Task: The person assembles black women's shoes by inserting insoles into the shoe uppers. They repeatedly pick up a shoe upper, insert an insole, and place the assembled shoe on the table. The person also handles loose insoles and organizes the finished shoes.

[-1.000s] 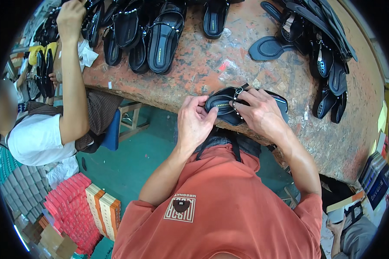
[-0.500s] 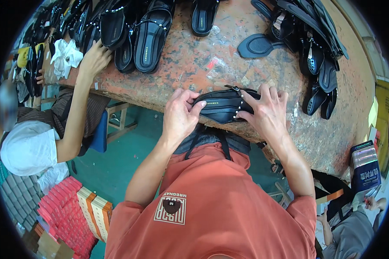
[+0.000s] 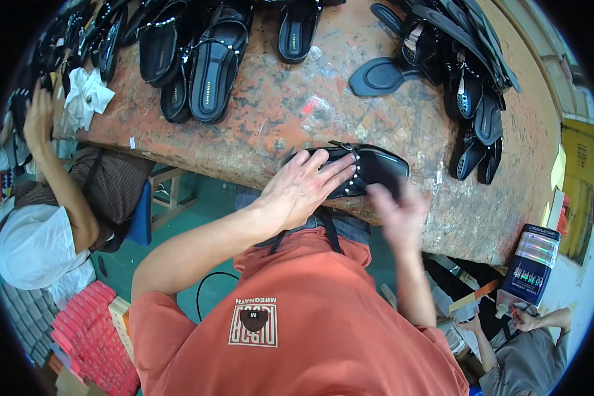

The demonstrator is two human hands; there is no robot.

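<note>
A black flat sandal (image 3: 384,165) with studded straps lies at the table's near edge in front of me. My left hand (image 3: 301,186) grips it from the left, its fingers laid across the studded strap; the thumb is out of sight beneath the hand. My right hand (image 3: 399,208) is smeared by motion at the sandal's near right side, so its fingers cannot be made out. The left end of the sandal is mostly covered by my left hand.
More black sandals (image 3: 219,69) stand at the table's far left. A loose black insole (image 3: 379,76) lies near a pile of sandals (image 3: 465,92) on the right. A co-worker's arm (image 3: 63,178) reaches in at the left. A dark blue tin (image 3: 529,270) stands at the right.
My left hand has moved from the sandal's left end onto its strap. The right hand has left the strap and dropped nearer to me. The co-worker's hand has moved left.
</note>
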